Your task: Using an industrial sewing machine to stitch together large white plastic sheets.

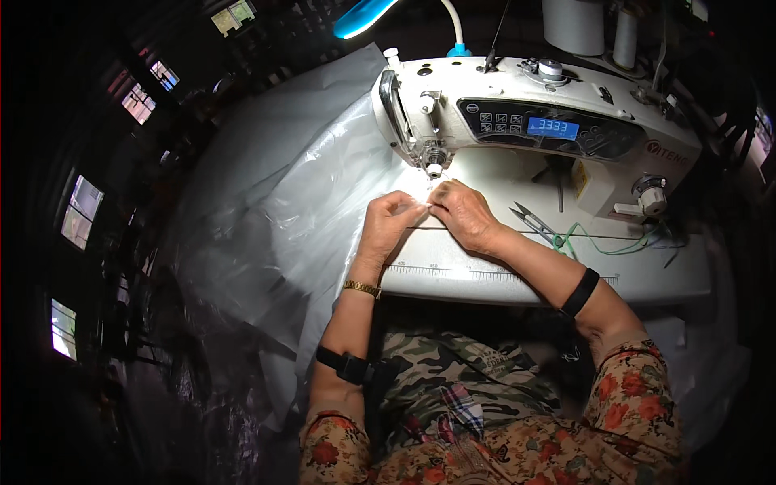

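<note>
In front of the needle area of a white sewing machine (436,77), my two hands meet with fingertips nearly touching. My left hand (386,225) is closed in a pinch of thumb and forefinger. Beside it my right hand (466,215) is closed too, its fingers bent toward the same spot. Something small and whitish shows between the fingertips, but the bright lamp glare hides its kind. Just behind the hands is the machine's needle clamp and presser area (434,168). To the right of my right hand lies a pair of thread snips (535,224) with open blades.
A large sheet of translucent greyish plastic (275,210) spreads left of the machine and hangs down. Green cord (602,249) is looped by the snips. A blue lamp (364,18) shines from above; thread cones (625,39) stand behind. A ruler scale (493,276) runs along the table's front.
</note>
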The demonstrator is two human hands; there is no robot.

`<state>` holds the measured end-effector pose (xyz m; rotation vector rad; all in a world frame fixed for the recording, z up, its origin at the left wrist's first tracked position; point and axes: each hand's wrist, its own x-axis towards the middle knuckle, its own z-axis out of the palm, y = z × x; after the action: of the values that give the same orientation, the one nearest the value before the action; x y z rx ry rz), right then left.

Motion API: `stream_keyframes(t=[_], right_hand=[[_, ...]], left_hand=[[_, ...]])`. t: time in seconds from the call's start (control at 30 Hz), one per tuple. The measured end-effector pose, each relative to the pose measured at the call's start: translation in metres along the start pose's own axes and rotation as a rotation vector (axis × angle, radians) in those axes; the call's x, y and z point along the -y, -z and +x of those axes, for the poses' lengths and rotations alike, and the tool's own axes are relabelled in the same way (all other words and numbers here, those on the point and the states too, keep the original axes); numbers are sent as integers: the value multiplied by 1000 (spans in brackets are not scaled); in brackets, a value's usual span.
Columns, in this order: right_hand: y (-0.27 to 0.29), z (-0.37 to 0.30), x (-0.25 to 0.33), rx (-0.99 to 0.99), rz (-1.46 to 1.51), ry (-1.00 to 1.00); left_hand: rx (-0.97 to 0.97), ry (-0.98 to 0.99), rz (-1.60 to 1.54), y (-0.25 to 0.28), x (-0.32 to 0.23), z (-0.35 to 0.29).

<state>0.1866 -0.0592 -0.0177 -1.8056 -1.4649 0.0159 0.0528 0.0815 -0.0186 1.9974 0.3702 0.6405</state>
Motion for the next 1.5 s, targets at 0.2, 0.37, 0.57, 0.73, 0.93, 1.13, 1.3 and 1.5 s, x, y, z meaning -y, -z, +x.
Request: stream_keyframes(t=[0.2,0.37,0.57,0.73,0.93,1.13,1.3,1.5], right_hand=[[3,-1,9,-18,21,-1],[5,-2,9,-30,98,-106],[8,0,16,-31,214,-196],[5,-1,9,-54,195,-168],[3,2,8,-77,133,-131],[-1,7,8,-26,-57,-155],[-2,11,10,35,-123,-202],[-5,11,14,-50,-47,-225]], left_hand=[[-3,203,-336,0,-8,11],[20,170,-177,-10,-12,20],[42,86,101,-5,-11,20],[116,55,181,5,-20,10],[69,-303,465,5,-18,-1],[4,-271,411,4,-7,4],[-62,-245,389,-4,-6,5],[-156,-269,487,-10,-2,6]])
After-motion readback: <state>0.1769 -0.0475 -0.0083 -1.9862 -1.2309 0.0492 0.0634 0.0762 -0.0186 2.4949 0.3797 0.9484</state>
